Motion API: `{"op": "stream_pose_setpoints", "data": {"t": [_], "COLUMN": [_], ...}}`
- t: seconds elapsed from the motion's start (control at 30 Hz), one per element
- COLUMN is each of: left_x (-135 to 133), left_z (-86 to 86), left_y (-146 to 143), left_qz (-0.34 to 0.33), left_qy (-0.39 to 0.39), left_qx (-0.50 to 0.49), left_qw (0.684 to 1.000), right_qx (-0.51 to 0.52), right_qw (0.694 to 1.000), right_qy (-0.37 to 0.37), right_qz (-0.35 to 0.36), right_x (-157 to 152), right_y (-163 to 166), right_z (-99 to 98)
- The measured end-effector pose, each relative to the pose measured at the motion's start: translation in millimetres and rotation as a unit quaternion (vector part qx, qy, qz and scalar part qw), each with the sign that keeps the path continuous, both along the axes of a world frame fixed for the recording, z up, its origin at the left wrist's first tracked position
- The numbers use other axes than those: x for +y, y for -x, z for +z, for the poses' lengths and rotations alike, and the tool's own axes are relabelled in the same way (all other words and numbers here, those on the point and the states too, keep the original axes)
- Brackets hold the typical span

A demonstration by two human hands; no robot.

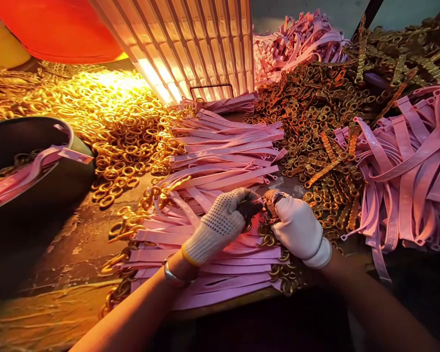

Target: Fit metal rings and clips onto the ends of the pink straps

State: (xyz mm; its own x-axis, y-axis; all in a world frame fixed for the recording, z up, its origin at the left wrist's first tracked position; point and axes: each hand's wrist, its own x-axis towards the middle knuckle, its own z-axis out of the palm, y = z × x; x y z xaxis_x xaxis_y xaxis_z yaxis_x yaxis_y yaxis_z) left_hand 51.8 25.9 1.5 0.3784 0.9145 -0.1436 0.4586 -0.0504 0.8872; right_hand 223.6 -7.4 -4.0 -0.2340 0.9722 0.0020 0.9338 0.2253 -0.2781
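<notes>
White-gloved left hand (220, 220) and right hand (298, 227) are curled above flat pink straps (242, 255); whether anything is pinched cannot be told. Round golden rings (122, 127) are heaped at ten o'clock.

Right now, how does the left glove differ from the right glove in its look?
The left glove shows dark dots; the right glove looks plain white on the side in view. The left cuff has a yellow edge; the right cuff looks white throughout. Both gloves look dark toward the fingertips.
</notes>
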Motion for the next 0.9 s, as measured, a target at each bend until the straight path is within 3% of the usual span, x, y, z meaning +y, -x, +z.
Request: {"op": "stream_pose_setpoints", "data": {"t": [0.07,0.13,0.27,0.4,0.53,0.73,0.9], "left_x": [0.6,1.7,2.4,-2.1,-2.9,4.0,5.5], "left_z": [-7.6,-13.6,-13.0,-7.4,-11.3,-20.6,-20.7], "left_y": [-0.6,0.0,4.2,5.8,3.2,-0.3,5.3], "left_qz": [-0.023,-0.037,-0.035,0.011,0.020,0.013,-0.028], "left_qy": [-0.093,-0.124,0.013,0.134,0.169,0.156,0.168], "left_qx": [0.031,0.042,-0.026,-0.099,-0.148,-0.182,-0.143], "left_qw": [0.995,0.991,0.999,0.986,0.974,0.971,0.975], "right_qx": [0.009,0.027,0.048,0.003,-0.060,-0.113,-0.078], "right_qw": [1.000,0.999,0.999,0.992,0.987,0.982,0.992], "right_qy": [-0.004,-0.006,0.012,0.091,0.111,0.091,0.010], "right_qz": [-0.010,-0.019,0.015,0.084,0.102,0.121,0.098], "right_x": [-0.1,-1.2,-1.9,4.8,11.0,3.7,-5.2], "right_y": [-1.2,-2.7,-7.3,-10.0,-6.0,-0.7,-19.2], "right_z": [-3.2,-5.4,-1.0,13.7,20.7,14.6,17.4]}}
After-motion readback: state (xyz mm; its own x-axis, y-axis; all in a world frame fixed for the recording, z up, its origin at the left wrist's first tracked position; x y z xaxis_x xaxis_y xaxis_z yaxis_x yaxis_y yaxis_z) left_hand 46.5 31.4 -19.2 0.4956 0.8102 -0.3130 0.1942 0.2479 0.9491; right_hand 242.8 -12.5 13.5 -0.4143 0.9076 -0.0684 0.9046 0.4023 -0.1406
